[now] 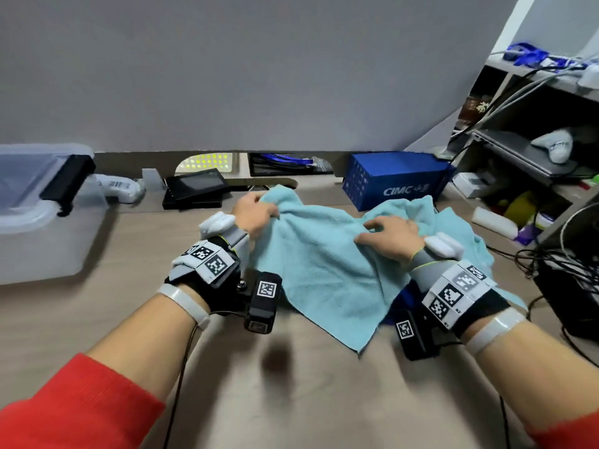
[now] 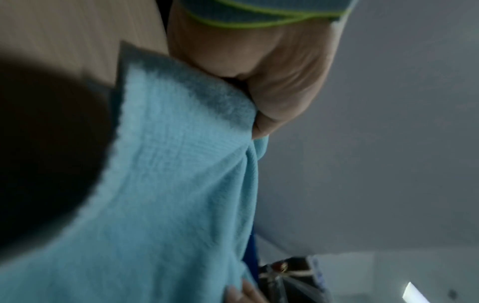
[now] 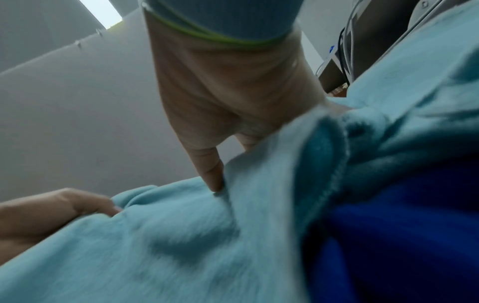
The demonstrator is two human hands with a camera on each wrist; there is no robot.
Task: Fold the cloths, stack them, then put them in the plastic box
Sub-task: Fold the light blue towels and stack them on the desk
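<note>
The head camera looked forward and down from above the table (image 1: 291, 400), taking in both hands and the far wall. Each of the 2 wrist cameras sat under its palm, very near, and faced up along the fingers toward the wall. All 3 views shared the light cloth (image 1: 324, 264) (image 2: 155, 205) (image 3: 168, 246).

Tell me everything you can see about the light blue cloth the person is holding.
The light blue cloth looks like soft terry towelling with a stitched hem. It is unfolded and rumpled, lifted at its far edge and draping toward the person, one corner resting on the wooden table. The left hand grips its far left corner; the right hand holds bunched fabric on the right. A darker blue cloth shows beneath it.
</note>
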